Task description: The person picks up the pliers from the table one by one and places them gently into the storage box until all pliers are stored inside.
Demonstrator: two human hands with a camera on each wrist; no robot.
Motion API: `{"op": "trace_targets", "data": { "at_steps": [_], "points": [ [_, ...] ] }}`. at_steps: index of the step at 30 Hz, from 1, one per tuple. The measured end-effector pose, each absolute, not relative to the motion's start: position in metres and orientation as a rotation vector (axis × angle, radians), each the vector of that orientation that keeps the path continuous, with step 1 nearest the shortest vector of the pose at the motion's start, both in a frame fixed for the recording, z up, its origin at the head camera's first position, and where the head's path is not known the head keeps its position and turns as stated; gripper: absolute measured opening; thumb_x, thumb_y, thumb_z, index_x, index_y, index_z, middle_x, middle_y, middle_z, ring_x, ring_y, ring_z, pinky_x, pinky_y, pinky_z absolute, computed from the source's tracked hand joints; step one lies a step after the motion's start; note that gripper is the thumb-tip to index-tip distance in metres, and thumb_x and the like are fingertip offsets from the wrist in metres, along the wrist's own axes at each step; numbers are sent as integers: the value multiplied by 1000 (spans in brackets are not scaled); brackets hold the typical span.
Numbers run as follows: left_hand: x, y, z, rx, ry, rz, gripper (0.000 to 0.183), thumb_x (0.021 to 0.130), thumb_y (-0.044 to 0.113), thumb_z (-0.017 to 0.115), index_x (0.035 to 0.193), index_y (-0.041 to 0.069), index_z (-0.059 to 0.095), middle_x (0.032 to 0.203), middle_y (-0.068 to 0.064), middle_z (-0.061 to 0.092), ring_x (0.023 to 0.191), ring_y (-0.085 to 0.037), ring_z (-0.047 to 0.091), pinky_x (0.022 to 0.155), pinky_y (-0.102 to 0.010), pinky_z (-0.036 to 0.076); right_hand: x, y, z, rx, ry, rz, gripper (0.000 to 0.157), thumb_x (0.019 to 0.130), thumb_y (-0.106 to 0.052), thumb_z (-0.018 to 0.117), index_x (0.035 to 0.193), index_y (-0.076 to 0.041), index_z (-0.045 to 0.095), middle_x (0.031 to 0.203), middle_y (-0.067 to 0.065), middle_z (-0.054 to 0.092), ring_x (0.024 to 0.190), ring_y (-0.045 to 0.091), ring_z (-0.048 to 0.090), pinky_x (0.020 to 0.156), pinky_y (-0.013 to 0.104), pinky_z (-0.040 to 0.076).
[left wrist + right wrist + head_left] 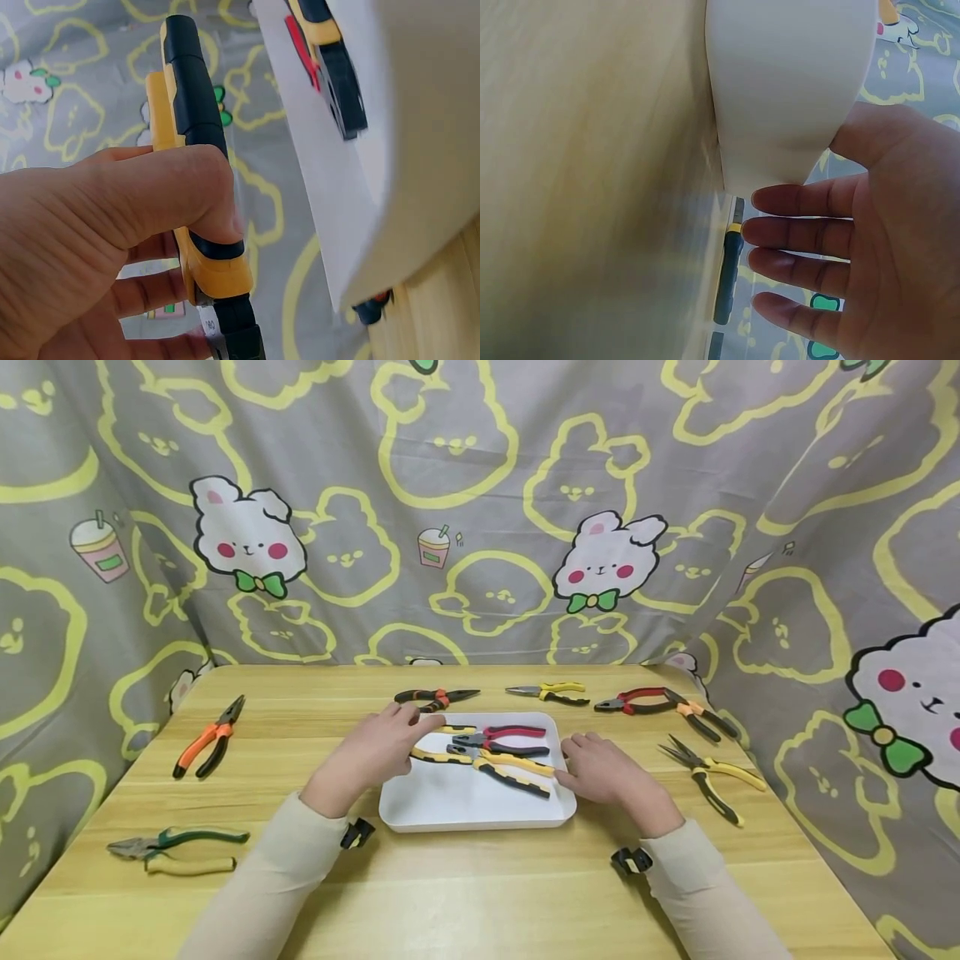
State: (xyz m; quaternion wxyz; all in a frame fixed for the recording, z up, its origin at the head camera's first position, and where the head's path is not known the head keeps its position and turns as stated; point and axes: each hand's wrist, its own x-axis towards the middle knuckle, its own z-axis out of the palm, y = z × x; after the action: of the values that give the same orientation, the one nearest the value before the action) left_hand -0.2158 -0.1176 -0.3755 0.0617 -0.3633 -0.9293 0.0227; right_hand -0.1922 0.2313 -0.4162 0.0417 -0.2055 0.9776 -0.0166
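My left hand is over the left side of a white tray, gripping a pair of pliers with yellow and black handles. In the left wrist view its thumb lies across the handles. In the head view the hand covers the pliers' head. My right hand holds the tray's right side, thumb over the rim and fingers along the outer wall. Inside the tray lie red and black pliers and another yellow and black pair.
Orange pliers and green and yellow pliers lie at the left. Behind the tray are black and orange pliers and yellow pliers. Red pliers, orange and black pliers and yellow long-nose pliers lie right.
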Motion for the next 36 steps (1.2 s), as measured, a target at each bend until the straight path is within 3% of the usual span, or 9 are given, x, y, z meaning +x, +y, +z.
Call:
{"op": "trace_targets", "data": {
  "at_steps": [7,13,20,29,36],
  "points": [
    [-216,-101,-376,-1209,-2762,114,67,78,7,79,134,26,48,101,-6,50,91,-26,52,64,-37,47,-192,231,-416,-633,2992,-40,43,96,-39,58,116,-1,60,106,10,59,97,30,53,85,49,46],
    [-214,-84,-377,-1251,-2806,197,71,80,12,79,140,28,45,109,-7,53,96,-26,54,66,-37,50,-192,232,-415,-640,2988,-37,44,96,-39,58,117,0,59,108,12,59,98,31,54,86,50,46],
    [-214,-61,-371,-1378,-2862,226,72,78,8,78,140,28,48,109,-4,54,92,-22,53,63,-30,47,-193,233,-415,-630,2986,-28,44,95,-40,57,117,-1,59,109,11,59,98,31,53,86,50,46],
    [-219,-31,-368,-1508,-2924,393,80,78,15,82,146,32,43,134,-4,49,115,-25,52,84,-37,51,-194,235,-416,-640,2984,-33,47,95,-41,57,119,-1,59,111,12,59,104,33,55,90,51,45],
    [-215,-13,-383,-1602,-2907,477,77,76,18,85,141,31,45,132,-2,52,118,-24,53,92,-38,49,-195,235,-417,-657,2982,-20,47,95,-40,58,119,0,59,110,13,59,105,34,55,91,51,45]
  ]
}}
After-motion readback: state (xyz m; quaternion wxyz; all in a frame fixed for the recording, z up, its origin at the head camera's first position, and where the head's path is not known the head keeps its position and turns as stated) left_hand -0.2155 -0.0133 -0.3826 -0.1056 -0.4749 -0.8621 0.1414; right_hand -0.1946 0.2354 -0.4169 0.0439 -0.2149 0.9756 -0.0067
